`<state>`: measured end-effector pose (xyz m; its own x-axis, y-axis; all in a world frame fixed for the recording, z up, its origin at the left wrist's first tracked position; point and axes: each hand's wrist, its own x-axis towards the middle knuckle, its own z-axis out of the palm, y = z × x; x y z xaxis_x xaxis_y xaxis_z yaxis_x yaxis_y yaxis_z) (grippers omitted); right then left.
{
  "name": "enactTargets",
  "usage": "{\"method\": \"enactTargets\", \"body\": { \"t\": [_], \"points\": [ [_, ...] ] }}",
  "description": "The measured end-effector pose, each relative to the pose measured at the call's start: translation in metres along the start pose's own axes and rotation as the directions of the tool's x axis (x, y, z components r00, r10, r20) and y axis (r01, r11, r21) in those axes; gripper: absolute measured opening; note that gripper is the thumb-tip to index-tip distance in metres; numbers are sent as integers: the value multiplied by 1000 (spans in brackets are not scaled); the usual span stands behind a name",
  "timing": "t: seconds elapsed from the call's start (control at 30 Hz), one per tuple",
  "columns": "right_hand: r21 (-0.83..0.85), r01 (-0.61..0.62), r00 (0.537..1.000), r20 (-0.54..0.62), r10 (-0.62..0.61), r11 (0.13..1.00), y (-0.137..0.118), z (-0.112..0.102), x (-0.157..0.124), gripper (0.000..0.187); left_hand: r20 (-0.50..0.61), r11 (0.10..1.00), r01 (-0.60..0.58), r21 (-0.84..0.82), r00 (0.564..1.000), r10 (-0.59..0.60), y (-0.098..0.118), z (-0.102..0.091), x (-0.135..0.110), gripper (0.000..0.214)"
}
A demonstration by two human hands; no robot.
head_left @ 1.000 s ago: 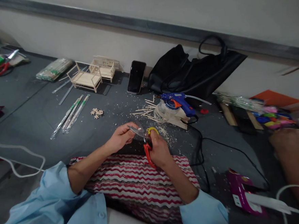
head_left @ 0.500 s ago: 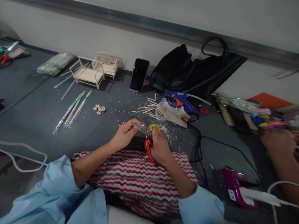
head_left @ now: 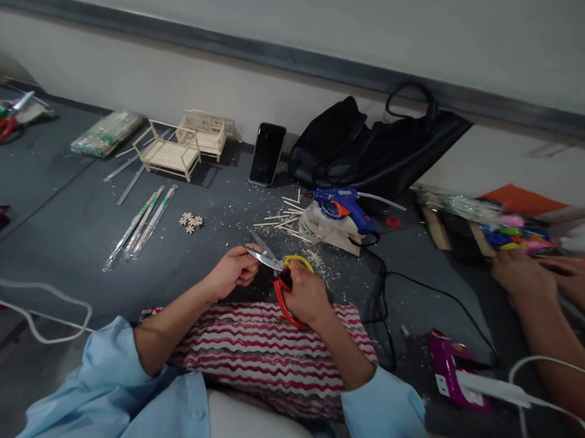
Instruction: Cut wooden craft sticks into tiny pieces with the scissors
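Observation:
My right hand (head_left: pixel 305 293) is closed round the handles of a pair of scissors (head_left: pixel 278 265), one handle red and the other yellow. The blades stand apart and point up and left. Close by the blade tips, my left hand (head_left: pixel 233 273) is closed in a pinch; whatever lies between its fingers is too small to make out. Thin wooden sticks (head_left: pixel 293 227) and pale chips lie beyond the scissors. Several small flower-shaped wooden pieces (head_left: pixel 191 221) form a little pile to the left. A red-striped cloth (head_left: pixel 262 361) covers my lap.
Miniature wooden furniture (head_left: pixel 170 157) and a phone (head_left: pixel 268 152) stand near the wall. A blue glue gun (head_left: pixel 344 205) rests beside a black bag (head_left: pixel 372 150); its cord trails right. A purple device (head_left: pixel 454 374) lies lower right, near another person's hands (head_left: pixel 524 276).
The scissors have opened wider and my left hand has drawn slightly left, away from the pivot. The view has shifted a little. The other person's hands have moved.

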<state>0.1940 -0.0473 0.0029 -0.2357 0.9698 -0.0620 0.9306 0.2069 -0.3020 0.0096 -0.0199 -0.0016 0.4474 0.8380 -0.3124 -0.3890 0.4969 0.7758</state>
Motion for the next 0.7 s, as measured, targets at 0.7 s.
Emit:
{"method": "enactTargets", "body": {
  "t": [0.7],
  "points": [
    [210,-122,943,329,47,970,-17,-30,-2,19,-87,952,153,-264,980,-182,0,14,-15,29]
  ]
}}
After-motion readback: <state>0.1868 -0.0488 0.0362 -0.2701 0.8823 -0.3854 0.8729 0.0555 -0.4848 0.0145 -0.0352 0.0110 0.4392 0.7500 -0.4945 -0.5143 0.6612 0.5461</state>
